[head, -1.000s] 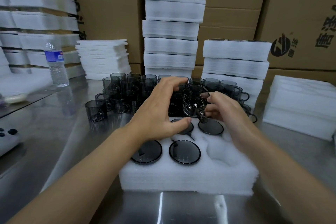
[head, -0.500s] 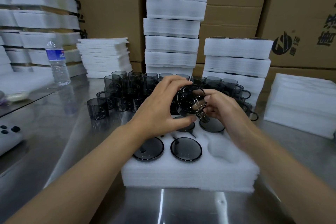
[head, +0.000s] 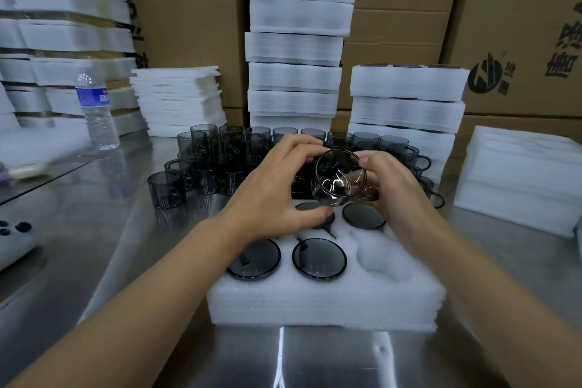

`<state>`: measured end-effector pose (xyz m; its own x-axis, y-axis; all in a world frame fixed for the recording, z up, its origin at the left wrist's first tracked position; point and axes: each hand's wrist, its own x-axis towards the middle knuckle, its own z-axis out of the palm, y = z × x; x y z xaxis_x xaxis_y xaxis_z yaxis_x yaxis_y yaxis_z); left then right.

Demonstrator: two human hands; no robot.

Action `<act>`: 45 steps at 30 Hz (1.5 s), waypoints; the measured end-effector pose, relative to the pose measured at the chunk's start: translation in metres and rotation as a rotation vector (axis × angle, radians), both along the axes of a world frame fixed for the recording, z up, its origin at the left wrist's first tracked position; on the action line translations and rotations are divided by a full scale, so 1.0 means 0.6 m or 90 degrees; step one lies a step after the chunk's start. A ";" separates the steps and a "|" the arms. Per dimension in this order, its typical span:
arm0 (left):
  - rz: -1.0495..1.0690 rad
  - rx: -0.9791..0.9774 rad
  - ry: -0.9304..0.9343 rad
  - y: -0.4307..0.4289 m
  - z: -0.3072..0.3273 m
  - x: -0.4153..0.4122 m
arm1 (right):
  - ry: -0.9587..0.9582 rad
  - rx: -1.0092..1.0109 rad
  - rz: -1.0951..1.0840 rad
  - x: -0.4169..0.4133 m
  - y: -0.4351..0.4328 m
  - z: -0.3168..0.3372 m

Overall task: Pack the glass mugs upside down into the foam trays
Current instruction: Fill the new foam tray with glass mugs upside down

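Head view: grips one smoked glass mug (head: 340, 181) between both hands, just above the far row of the foam tray (head: 315, 302). Curls the left hand (head: 277, 189) round the mug's left side, thumb below; pinches the other side with the right hand (head: 390, 186), fingertips on the edge. Lies tilted on its side, one round end turned toward the camera; cannot tell whether rim or base.

Against a second ago: hangs in much the same spot between the hands, but is turned further, the round face showing fuller. Handle, dangling below the fingers then, no longer plainly seen. Reads as mid-flip: not yet upside down, not yet in a slot.

Below the hands: four mugs (head: 319, 258) already seated base-up, two in the near row between the forearms, two in the far row under the held one, one of those half covered by the left thumb. Beside the right wrist: an empty pocket (head: 382, 257), probably the next slot. Under the left palm: cannot tell.

Beyond the fingertips: loose upright mugs (head: 220, 151) waiting on the steel table (head: 110, 230). Means plenty left to pack; probably needs the turn finished before lowering.
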<state>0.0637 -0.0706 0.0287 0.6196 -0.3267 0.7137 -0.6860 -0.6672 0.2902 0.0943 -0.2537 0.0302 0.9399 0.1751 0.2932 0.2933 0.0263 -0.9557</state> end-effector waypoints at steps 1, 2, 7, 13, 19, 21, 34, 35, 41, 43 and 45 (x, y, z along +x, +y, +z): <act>-0.006 -0.004 -0.002 0.000 -0.001 0.000 | -0.003 0.007 -0.004 -0.002 0.000 0.000; -0.010 -0.008 -0.001 0.000 -0.001 0.000 | -0.008 0.019 -0.008 -0.003 0.001 0.001; -0.011 -0.033 0.005 0.003 0.000 0.000 | -0.034 0.058 -0.023 0.001 0.000 0.000; -0.002 -0.020 0.003 0.001 0.002 -0.002 | -0.047 0.053 -0.028 0.002 0.000 -0.004; -0.006 0.030 0.009 0.001 0.000 -0.001 | -0.071 0.019 0.011 -0.002 0.001 -0.006; -0.004 0.038 0.005 0.001 0.000 -0.001 | -0.063 0.034 0.044 -0.002 0.000 -0.004; -0.027 0.025 0.017 0.000 0.004 -0.002 | -0.108 -0.025 0.141 -0.019 0.000 0.000; -0.028 0.024 0.012 0.000 0.004 -0.002 | -0.127 -0.058 0.136 -0.021 0.000 0.001; -0.020 0.042 -0.020 0.003 0.006 -0.006 | -0.266 -0.303 0.069 -0.039 0.005 -0.002; -0.014 0.045 -0.018 0.002 0.006 -0.006 | -0.310 -0.362 0.047 -0.042 0.007 -0.003; -0.024 0.059 -0.015 0.001 0.007 -0.007 | -0.323 -0.373 0.033 -0.040 0.008 -0.004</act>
